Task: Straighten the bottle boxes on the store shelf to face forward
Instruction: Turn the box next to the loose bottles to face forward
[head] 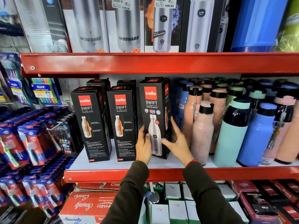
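Three black Cello Swift bottle boxes stand in a row on the white middle shelf [113,165]. The left box [90,123] and the middle box [122,123] show their back panels with small text. The right box [153,110] shows its front panel with a steel bottle picture and is turned slightly, its right side visible. My left hand [143,146] grips its lower left edge and my right hand [177,143] grips its lower right side. More black boxes [98,83] stand behind the row.
Loose pastel bottles [202,130] crowd the shelf right beside the held box. Red shelf rails [145,62] run above and below. Steel bottle boxes [127,25] fill the top shelf. Toothbrush packs [32,143] hang at left. Red cartons [84,206] sit on the lower shelf.
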The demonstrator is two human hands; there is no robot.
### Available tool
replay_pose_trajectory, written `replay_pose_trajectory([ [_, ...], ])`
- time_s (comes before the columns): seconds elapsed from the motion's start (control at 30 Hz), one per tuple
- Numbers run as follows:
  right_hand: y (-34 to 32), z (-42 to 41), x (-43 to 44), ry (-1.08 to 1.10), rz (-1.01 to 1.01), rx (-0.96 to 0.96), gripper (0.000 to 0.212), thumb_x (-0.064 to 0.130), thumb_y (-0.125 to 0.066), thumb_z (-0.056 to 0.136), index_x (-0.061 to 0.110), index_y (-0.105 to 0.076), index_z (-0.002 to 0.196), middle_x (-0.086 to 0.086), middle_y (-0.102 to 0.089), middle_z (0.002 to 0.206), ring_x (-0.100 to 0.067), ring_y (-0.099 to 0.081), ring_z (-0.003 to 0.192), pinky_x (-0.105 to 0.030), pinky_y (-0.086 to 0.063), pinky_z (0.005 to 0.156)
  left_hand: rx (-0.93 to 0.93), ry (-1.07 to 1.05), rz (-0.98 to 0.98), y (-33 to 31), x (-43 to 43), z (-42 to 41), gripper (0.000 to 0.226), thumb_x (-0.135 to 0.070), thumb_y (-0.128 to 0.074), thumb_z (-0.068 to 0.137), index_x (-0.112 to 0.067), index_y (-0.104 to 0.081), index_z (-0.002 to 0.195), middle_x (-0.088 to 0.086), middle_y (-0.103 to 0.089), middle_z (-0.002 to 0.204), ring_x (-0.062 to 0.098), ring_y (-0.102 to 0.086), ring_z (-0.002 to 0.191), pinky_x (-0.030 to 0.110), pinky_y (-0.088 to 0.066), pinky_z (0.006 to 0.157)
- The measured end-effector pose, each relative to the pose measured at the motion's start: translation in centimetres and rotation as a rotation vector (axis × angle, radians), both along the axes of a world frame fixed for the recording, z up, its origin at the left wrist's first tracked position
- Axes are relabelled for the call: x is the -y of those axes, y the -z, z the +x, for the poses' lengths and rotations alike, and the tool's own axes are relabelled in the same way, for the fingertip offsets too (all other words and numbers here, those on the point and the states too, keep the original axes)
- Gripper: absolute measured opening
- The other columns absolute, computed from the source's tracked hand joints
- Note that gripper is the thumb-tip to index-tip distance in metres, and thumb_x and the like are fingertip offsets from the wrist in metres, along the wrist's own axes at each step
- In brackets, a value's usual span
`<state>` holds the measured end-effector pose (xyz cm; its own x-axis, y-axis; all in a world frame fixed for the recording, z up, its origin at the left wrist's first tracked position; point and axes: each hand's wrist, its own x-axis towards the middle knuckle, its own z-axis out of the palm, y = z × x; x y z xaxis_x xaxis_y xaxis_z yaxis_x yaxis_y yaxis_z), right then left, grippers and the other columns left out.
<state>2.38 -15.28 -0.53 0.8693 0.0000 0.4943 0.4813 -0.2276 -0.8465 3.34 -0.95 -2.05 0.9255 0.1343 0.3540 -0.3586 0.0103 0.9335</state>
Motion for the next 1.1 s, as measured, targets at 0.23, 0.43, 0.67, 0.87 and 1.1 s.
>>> replay_pose_trajectory([
  [0.23,-0.2,0.9,-0.8,0.013,-0.080,-0.009,0.080,-0.004,-0.053,0.089,0.045,-0.024,0.146,0.009,-0.040,0.151,-0.004,-0.035,0.139,-0.030,-0.034,0.113,0.066,-0.093,0.016,1.0,0.3,0.4,0.041,-0.015,-0.045,0.100,-0.031,-0.043,0.138,-0.011,-0.056,0.133,-0.006,-0.051,0.122,0.016,-0.037,0.104],
  [0.43,1.0,1.5,-0.9,0.081,-0.107,-0.055,0.077,-0.007,-0.048,0.090,0.033,-0.021,0.150,0.016,-0.038,0.142,0.011,-0.036,0.127,-0.014,-0.032,0.105,0.050,-0.120,0.110,1.4,0.4,1.1,0.046,-0.012,-0.045,0.099,-0.036,-0.042,0.138,-0.026,-0.053,0.122,-0.002,-0.049,0.117,0.013,-0.037,0.098],
  [0.67,1.8,1.7,-0.9,0.097,-0.120,-0.073,0.076,-0.005,-0.048,0.092,0.037,-0.019,0.150,0.017,-0.035,0.142,0.001,-0.033,0.133,-0.009,-0.025,0.103,0.021,-0.157,0.125,2.2,0.7,1.5,0.048,-0.009,-0.046,0.097,-0.034,-0.042,0.138,-0.023,-0.054,0.120,0.005,-0.054,0.115,0.025,-0.041,0.101],
  [0.87,2.2,1.6,-1.0,0.158,-0.081,-0.034,0.066,-0.003,-0.052,0.092,0.026,-0.032,0.147,0.015,-0.040,0.140,0.002,-0.034,0.131,0.003,-0.024,0.095,0.006,-0.166,0.105,2.0,0.9,1.1,0.044,-0.007,-0.047,0.097,-0.027,-0.045,0.136,-0.014,-0.056,0.119,0.006,-0.054,0.113,0.022,-0.040,0.098],
  [1.1,2.4,1.3,-1.2,0.338,0.020,0.020,0.028,0.000,-0.069,0.083,0.011,-0.062,0.109,0.004,-0.065,0.100,-0.014,-0.064,0.094,-0.006,-0.047,0.074,-0.023,-0.198,0.110,1.1,0.8,-0.5,0.042,-0.006,-0.051,0.096,-0.018,-0.046,0.136,0.003,-0.059,0.133,0.018,-0.056,0.122,0.030,-0.043,0.105],
])
